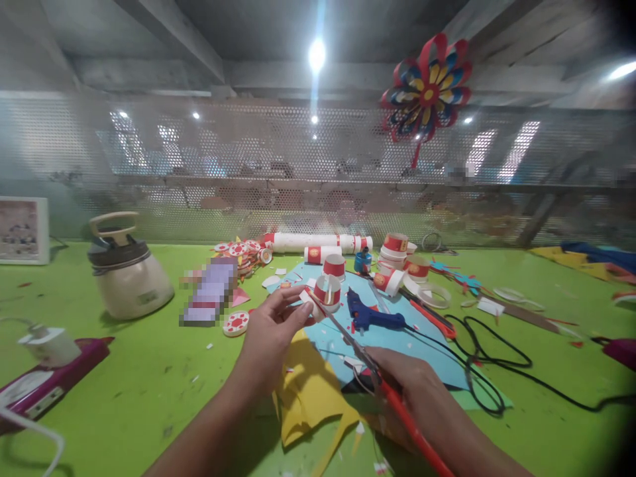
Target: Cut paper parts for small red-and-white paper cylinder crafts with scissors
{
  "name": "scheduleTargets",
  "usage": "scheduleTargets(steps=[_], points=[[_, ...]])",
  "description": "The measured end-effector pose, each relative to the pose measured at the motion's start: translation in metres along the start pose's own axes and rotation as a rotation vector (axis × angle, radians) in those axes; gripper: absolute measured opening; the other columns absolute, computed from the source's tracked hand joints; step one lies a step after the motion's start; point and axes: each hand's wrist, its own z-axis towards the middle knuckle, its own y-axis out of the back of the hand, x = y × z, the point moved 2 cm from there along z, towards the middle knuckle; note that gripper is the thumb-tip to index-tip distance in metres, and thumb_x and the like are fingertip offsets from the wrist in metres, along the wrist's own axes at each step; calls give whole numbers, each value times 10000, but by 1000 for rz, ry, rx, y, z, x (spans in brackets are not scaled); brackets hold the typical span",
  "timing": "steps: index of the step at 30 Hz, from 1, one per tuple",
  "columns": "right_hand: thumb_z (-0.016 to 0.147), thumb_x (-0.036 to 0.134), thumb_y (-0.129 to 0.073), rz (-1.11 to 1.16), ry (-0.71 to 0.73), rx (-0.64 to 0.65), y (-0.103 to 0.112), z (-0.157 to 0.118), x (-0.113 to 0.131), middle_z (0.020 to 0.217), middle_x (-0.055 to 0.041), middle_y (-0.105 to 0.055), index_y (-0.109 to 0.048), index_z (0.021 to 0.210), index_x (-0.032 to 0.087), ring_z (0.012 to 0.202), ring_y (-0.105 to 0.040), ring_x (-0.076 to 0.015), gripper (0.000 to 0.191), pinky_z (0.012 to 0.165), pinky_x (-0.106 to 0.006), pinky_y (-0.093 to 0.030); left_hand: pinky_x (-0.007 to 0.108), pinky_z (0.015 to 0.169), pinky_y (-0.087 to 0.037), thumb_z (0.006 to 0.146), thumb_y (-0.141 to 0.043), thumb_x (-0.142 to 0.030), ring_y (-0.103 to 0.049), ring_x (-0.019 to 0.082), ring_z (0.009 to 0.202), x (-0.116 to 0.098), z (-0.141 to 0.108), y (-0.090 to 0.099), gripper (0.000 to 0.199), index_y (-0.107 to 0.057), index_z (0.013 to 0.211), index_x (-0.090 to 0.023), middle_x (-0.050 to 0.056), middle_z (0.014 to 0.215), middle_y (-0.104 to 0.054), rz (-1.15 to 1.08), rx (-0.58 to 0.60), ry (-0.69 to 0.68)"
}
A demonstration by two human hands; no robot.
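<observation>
My left hand point(275, 318) pinches the white edge of a cut red-and-white paper cup point(328, 289) between thumb and fingers. My right hand point(410, 377) is closed around the red handles of a pair of scissors point(365, 361). The blades point up and left, their tips close to the cup's lower edge; whether they touch it I cannot tell. Just behind stands another red paper cup point(334, 265). Under both hands lie light-blue paper point(328, 354) and a cut yellow sheet point(311, 391).
A blue glue gun point(375, 317) with a black cord lies to the right, beside a red-handled cutter point(431, 314). More paper cups point(395, 245) stand behind. At left are a beige kettle point(129, 285), a blurred phone point(211, 291) and a purple power strip point(59, 384).
</observation>
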Motion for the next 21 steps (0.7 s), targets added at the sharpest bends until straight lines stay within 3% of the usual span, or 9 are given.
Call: scheduleTargets(steps=[14,21], points=[[834,184,-554,26,21,40,-1,-1,0,730,18,-631,-597,849,215,649,-547,-164,56,592,-236,-384,388,852,-524,687,-766,-328,-670,200,834,7,5,5,523,-640,1168,-162,115,1095,-686,-14,23,45],[837,212,-571,5,-2,47,-1,1,-1,713,16,-637,-598,806,209,648,-561,-171,41,589,-245,-378,386,817,-539,646,-795,-300,-669,193,791,4,4,2,452,-679,1049,-130,106,998,-714,-74,17,64]])
